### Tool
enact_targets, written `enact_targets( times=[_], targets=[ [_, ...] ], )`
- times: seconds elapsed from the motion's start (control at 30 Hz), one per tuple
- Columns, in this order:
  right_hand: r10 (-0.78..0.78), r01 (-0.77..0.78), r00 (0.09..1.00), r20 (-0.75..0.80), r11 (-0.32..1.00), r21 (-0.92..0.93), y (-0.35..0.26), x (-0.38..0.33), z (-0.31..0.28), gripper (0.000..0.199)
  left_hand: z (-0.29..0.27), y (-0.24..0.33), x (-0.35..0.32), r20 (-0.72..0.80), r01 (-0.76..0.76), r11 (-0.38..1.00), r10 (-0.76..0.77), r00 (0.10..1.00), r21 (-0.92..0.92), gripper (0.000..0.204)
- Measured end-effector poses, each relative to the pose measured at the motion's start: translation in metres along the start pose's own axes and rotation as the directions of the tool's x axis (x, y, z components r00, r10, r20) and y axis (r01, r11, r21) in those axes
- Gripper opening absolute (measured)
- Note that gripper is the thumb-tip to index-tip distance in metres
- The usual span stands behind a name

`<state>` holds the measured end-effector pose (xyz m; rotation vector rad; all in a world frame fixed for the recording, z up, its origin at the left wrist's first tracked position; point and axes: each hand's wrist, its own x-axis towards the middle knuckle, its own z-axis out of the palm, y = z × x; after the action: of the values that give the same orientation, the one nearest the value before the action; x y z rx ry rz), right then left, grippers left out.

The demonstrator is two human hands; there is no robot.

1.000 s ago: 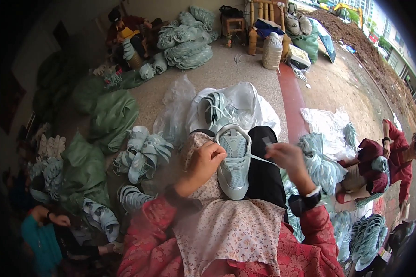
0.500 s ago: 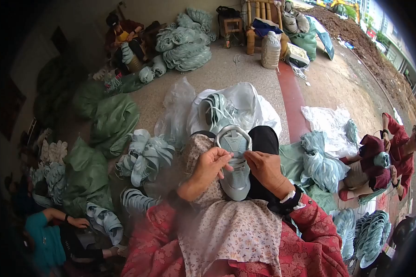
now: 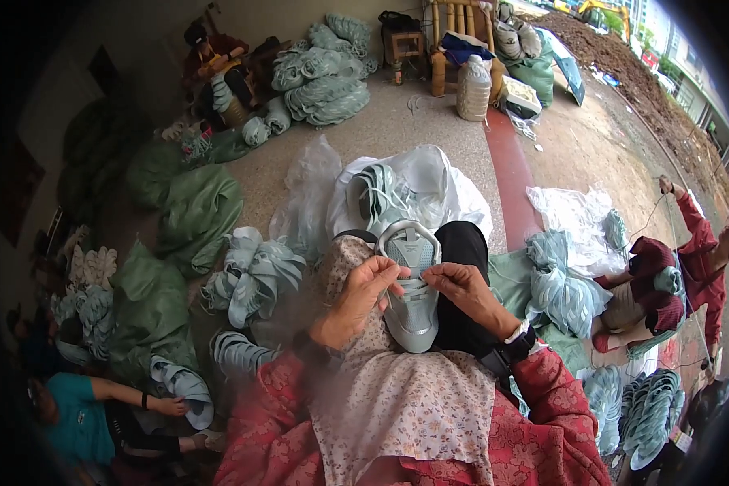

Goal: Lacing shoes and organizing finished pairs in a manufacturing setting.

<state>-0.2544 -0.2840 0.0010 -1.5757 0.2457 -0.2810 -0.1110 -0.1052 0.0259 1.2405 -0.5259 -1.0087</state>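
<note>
Lying on the lap (image 3: 413, 393), toe near, the shoe (image 3: 417, 320) sits between left hand (image 3: 363, 298) and right hand (image 3: 471, 293); both pinch thumb to forefinger; grip on lace (image 3: 414, 296) cannot be confirmed.

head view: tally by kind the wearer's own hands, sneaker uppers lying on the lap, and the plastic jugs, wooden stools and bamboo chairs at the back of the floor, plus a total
Wearer's hands, left hand and right hand: 2
Sneaker upper: 1
Plastic jug: 1
Wooden stool: 1
Bamboo chair: 1
Total: 6
</note>
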Motion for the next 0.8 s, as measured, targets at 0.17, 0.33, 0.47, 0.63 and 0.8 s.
enact_targets(
  times=[0.17, 0.33, 0.47, 0.63, 0.8],
  targets=[
    [-0.207, 0.18, 0.978, -0.017, 0.885, -0.43, 0.0, 0.002, 0.002, 0.01, 0.0, 0.0, 0.001, 0.009, 0.004, 1.0, -0.004, 1.0, -0.009, 0.02],
    [-0.086, 0.082, 0.995, -0.042, 0.992, -0.096, 0.009, 0.012, 0.003, 0.012, 0.0, -0.004, 0.0, -0.014, -0.078, 0.981, 0.081, 0.997, 0.177, 0.018],
    [0.053, -0.057, 0.998, -0.039, 0.992, -0.11, 0.006, 0.013, 0.007, 0.013, 0.007, -0.008, -0.001, -0.079, -0.071, 0.953, 0.098, 0.992, 0.294, 0.018],
    [-0.278, 0.105, 0.943, -0.182, 0.769, -0.63, 0.009, 0.012, 0.028, 0.013, 0.009, -0.008, 0.002, -0.086, -0.067, 0.968, 0.09, 0.992, 0.242, 0.019],
    [-0.283, 0.097, 0.941, -0.183, 0.748, -0.657, -0.01, 0.004, 0.024, 0.015, 0.016, -0.01, 0.002, -0.108, -0.132, 0.978, 0.15, 0.983, 0.162, 0.017]
  ],
)
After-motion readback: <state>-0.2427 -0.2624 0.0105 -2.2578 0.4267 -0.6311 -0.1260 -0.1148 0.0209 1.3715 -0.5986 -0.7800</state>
